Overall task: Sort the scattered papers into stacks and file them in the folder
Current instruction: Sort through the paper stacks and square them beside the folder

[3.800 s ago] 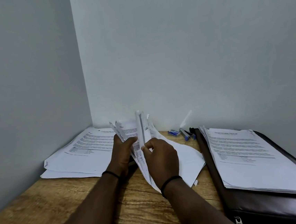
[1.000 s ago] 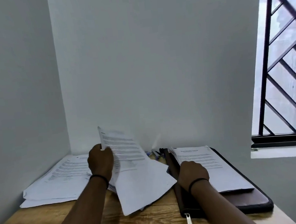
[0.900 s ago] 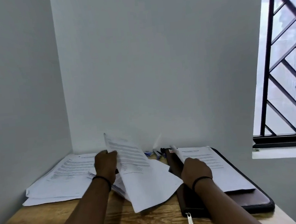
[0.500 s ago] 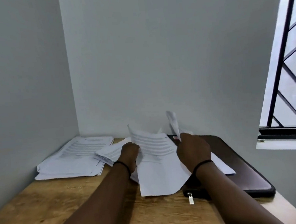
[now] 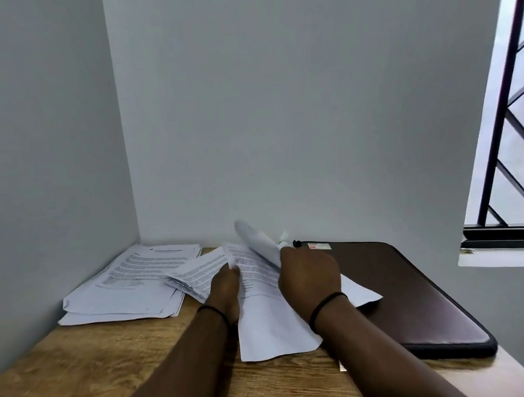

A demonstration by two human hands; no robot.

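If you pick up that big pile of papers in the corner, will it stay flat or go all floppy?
Probably floppy: the pile of papers is loose thin sheets, and the sheet in the right hand already curls over. It may also slide apart, since its edges lie uneven on the table. Two hands underneath would likely help.

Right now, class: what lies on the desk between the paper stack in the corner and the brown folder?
In the head view, both hands, left hand and right hand, hold loose printed sheets between the paper stack and the brown folder.
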